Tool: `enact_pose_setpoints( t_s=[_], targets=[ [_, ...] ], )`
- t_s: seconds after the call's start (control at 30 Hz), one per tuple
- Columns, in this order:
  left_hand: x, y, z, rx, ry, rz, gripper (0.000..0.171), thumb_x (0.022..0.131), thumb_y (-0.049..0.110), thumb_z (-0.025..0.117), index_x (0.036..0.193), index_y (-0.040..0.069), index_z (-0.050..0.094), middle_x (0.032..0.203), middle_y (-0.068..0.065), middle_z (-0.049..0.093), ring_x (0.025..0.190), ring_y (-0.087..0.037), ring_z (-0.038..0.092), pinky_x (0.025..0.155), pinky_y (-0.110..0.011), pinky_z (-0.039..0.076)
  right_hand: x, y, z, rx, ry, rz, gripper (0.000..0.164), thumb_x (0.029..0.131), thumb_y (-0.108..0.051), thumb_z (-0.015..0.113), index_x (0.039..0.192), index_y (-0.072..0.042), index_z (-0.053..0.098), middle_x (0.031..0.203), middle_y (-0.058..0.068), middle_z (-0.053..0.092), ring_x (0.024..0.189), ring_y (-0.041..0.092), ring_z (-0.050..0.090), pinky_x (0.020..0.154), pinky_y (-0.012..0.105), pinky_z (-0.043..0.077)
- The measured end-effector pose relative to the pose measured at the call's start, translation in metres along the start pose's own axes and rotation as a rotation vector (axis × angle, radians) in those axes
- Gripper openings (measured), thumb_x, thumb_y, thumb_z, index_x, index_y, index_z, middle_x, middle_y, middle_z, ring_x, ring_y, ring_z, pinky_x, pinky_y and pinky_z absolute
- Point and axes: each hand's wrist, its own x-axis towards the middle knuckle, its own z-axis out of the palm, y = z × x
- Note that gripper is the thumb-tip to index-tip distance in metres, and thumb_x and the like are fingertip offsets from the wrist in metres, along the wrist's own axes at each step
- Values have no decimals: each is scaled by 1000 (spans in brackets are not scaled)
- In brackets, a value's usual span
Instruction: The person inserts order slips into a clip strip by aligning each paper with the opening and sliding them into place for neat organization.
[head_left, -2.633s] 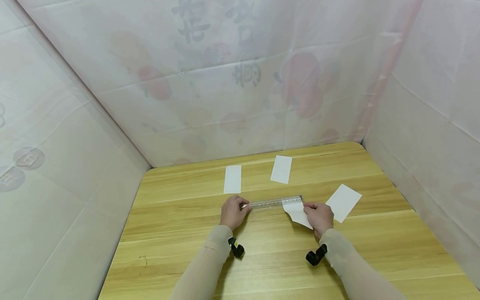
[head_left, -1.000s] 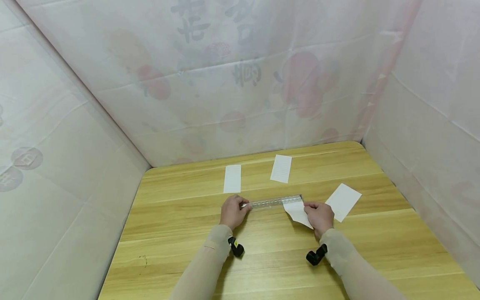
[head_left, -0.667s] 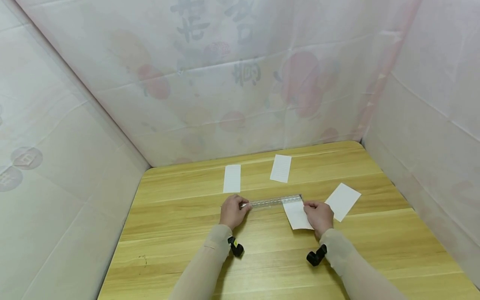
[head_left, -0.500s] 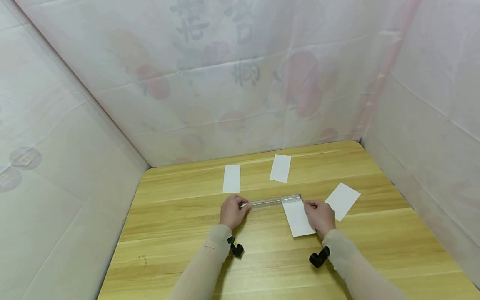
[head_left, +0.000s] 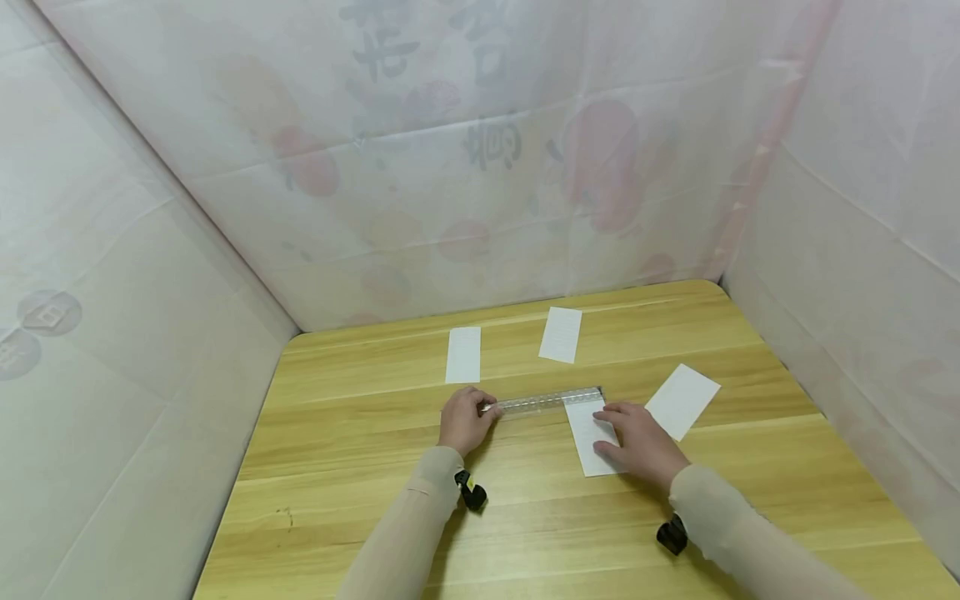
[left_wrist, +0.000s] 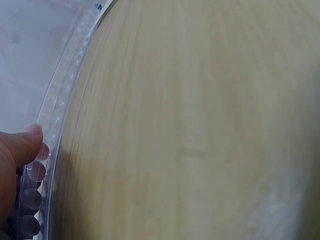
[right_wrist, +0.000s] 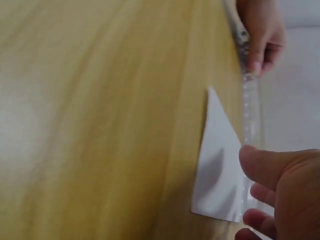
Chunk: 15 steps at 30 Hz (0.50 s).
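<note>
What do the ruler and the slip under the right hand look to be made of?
Ruler: likely clear, glossy plastic; the wood grain shows through it and it carries fine markings. Slip: seemingly thin matte white paper, lying flat on the table, with one end tucked at the ruler.

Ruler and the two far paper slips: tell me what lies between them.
Only bare tabletop lies between the ruler and the two far paper slips, as the head view shows.
</note>
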Motion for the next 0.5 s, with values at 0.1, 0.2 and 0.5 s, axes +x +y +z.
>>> enact_pose_setpoints(
  t_s=[0.1, 0.2, 0.5],
  targets=[
    [0, 0, 0, -11, -3, -2, 17, 86, 35, 72, 93, 20, 74, 87, 9, 61, 77, -8, 54, 70, -28, 46, -2, 1, 6, -98, -19, -90, 54, 84, -30, 75, 131, -8, 60, 137, 16, 50, 125, 37, 43, 98, 56, 38],
    [0, 1, 0, -24, -7, -4, 17, 86, 35, 72, 93, 20, 74, 87, 9, 61, 77, -9, 54, 70, -29, 46, -4, 2, 9, -150, -9, -147, 54, 85, -30, 75, 131, -7, 59, 138, 16, 50, 124, 37, 44, 98, 55, 39],
    [0, -1, 1, -3, -7, -8, 18, 86, 36, 72, 93, 20, 74, 88, 9, 61, 78, -9, 54, 72, -29, 45, -5, 3, 9, -157, -10, -182, 51, 86, -31, 73, 130, -7, 60, 140, 17, 48, 125, 37, 44, 98, 55, 39]
  ],
)
